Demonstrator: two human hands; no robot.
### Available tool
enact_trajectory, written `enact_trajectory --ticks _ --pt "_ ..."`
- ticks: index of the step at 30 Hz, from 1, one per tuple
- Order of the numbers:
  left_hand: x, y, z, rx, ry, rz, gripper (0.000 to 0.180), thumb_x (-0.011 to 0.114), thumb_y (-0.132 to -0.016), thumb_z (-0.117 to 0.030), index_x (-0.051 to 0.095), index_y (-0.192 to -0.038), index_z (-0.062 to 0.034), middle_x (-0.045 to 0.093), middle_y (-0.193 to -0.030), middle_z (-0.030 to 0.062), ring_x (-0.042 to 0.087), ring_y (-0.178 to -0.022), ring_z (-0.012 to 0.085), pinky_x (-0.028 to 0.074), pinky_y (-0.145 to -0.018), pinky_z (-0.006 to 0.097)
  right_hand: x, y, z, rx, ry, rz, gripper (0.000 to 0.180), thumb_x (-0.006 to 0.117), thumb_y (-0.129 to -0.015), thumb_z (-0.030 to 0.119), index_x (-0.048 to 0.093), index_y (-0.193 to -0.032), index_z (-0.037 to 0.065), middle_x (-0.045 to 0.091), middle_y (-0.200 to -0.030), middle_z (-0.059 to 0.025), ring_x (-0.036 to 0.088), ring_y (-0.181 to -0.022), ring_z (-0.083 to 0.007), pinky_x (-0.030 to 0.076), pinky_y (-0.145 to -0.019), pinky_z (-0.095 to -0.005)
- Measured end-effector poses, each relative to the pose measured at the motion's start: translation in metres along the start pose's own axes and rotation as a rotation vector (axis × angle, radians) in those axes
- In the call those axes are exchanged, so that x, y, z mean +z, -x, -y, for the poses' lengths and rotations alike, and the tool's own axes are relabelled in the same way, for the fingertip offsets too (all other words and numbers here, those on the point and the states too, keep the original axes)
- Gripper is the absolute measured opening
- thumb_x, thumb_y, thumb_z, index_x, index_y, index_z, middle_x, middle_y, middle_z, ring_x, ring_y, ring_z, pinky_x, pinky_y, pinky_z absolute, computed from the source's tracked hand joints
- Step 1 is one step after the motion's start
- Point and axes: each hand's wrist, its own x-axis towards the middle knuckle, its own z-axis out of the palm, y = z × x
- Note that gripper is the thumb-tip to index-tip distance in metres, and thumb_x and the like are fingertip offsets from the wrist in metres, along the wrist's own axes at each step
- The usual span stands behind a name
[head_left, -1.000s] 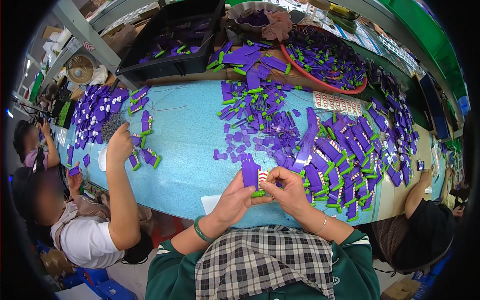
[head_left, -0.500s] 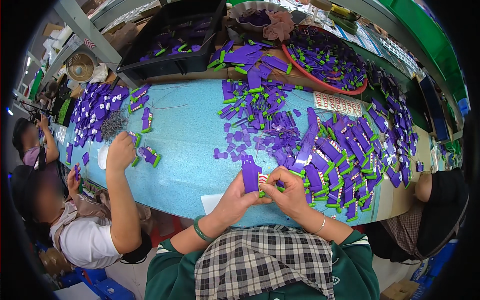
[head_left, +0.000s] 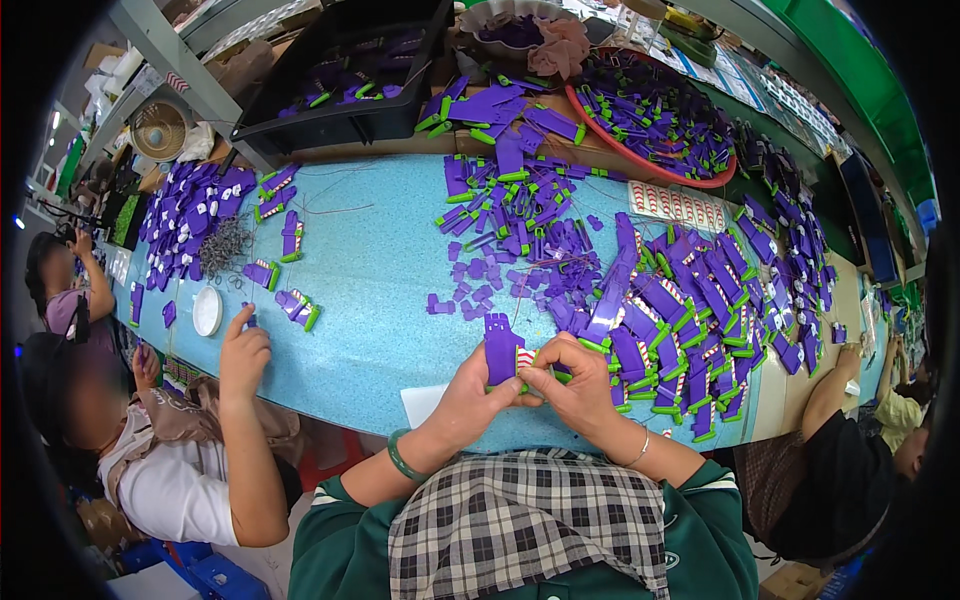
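Two own hands at table edge, both closed on one purple plastic part (head_left: 503, 348): left hand (head_left: 475, 385) pinches it from below, right hand (head_left: 572, 380) fingers curled onto its right side where a green clip and a red-white striped bit show. Part stands upright, flat, notched top, just above the near edge of the blue table (head_left: 380, 300). One white paper slip (head_left: 422, 403) just left of the left hand. Purple-green parts: too many to count; big heap (head_left: 690, 320) right of hands, loose small pieces (head_left: 500, 280) beyond them, another pile (head_left: 185, 215) far left. One red round tray (head_left: 650, 115) full of same parts, one black crate (head_left: 340, 70). One white round lid (head_left: 207, 311). Co-worker's hand (head_left: 244, 350) on left rests at table, beside two small assembled parts (head_left: 298, 307). Another person's arm (head_left: 825, 385) on right edge
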Motion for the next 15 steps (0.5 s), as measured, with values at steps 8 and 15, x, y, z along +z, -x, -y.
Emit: enact_trajectory --ticks 8,15 --pt "0.001 0.002 0.001 0.037 -0.013 0.063 0.028 0.05 -0.094 -0.002 0.044 -0.121 -0.0026 0.051 -0.115 0.0075 0.056 -0.107 0.0176 0.056 -0.088 0.036 -0.008 -0.008 0.004 -0.321 0.22 -0.079 0.017 0.078 -0.069 0.006 0.061 -0.065 0.006 0.059 -0.061 -0.0037 0.052 -0.058 -0.0185 0.04 -0.054 -0.0301" --pt "-0.001 0.004 0.001 0.165 -0.213 0.12 0.025 0.046 -0.099 -0.016 0.046 -0.119 -0.0012 0.055 -0.111 0.0099 0.059 -0.098 0.018 0.054 -0.078 0.037 -0.018 -0.014 0.008 -0.279 0.306 0.083 0.026 0.077 -0.071 0.019 0.062 -0.086 0.003 0.064 -0.081 -0.0109 0.058 -0.072 -0.0257 0.046 -0.063 -0.0353"
